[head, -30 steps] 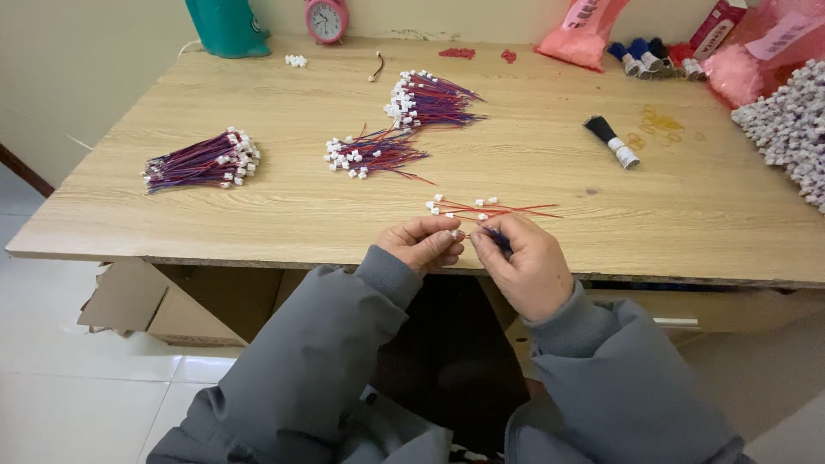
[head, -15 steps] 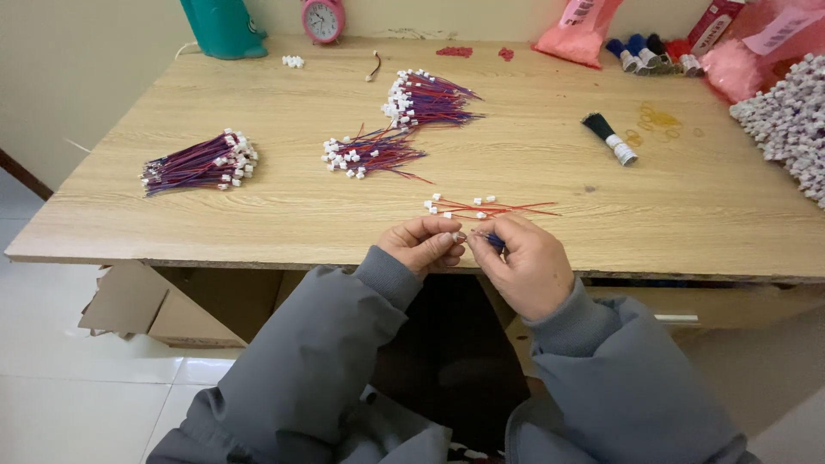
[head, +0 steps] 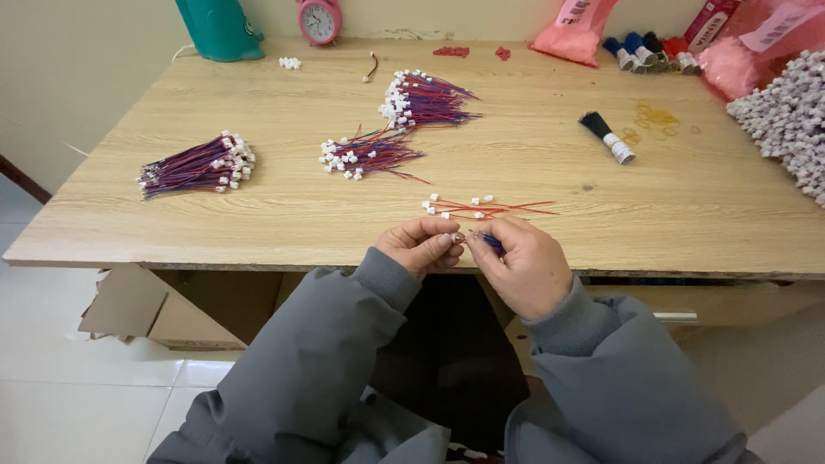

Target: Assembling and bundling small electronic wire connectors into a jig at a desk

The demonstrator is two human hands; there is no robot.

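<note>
Head view, looking down: both hands meet at the near edge of the worktop [head: 258, 215], close to its middle. The left hand [head: 423, 245] is curled shut with its fingertips pinched on a small white connector [head: 456, 237], and the right hand [head: 522, 265] is closed round a thin red-and-blue wire lead [head: 491, 243], thumb pressed against forefinger. Connector and lead sit between the two sets of fingertips, just over the table edge.

Just beyond the hands lies a loose row of finished leads [head: 481, 207], flat on the wood. Further back, toward the middle, are two fanned bundles [head: 369, 155] [head: 425, 99], and a tied bundle [head: 198, 165] lies near the left edge. A small black brush [head: 608, 137] rests toward the right, and a heap of white connectors [head: 786, 120] spills over the right edge.

The lead looks feather-light and limp — it will likely droop and flick if held far from its end, so the grip belongs right behind the plug. The connector (hard plastic, by the look of it) seems small and smooth enough to slip — a fingertip pinch on its flat sides suits it, without crushing force.
</note>
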